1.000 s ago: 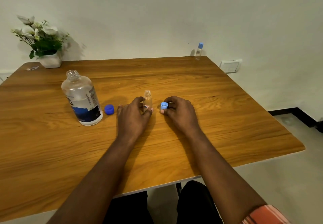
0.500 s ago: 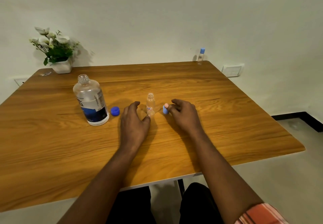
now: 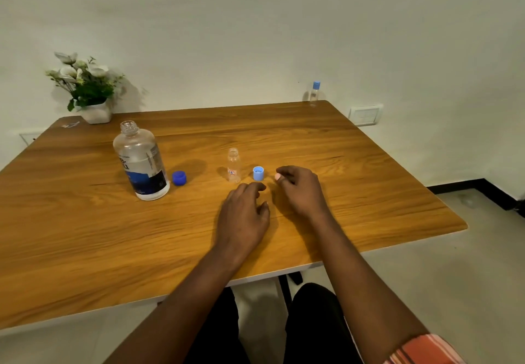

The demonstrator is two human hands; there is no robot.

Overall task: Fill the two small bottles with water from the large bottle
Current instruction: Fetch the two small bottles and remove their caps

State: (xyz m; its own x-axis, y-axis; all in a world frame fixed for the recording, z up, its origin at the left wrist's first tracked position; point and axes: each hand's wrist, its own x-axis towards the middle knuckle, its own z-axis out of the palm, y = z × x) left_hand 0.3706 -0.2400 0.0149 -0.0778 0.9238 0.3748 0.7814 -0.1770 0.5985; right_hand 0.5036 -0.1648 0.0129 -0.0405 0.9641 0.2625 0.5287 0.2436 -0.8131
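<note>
— So, where's everything?
— The large bottle point(image 3: 140, 161) is toward the table's point(image 3: 85, 235) left edge; open small bottle point(image 3: 233, 165) mid-table, light blue cap point(image 3: 258, 173) beside; capped small bottle point(image 3: 314, 94), far right corner.
— Hands?
— The left hand point(image 3: 243, 215) and right hand point(image 3: 302, 190) are relaxed, holding nothing.

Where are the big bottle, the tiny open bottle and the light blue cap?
big bottle point(image 3: 141, 161): head view, on the middle of its body, at the label.
tiny open bottle point(image 3: 233, 166): head view, on its clear body.
light blue cap point(image 3: 258, 173): head view, on its side wall.
</note>
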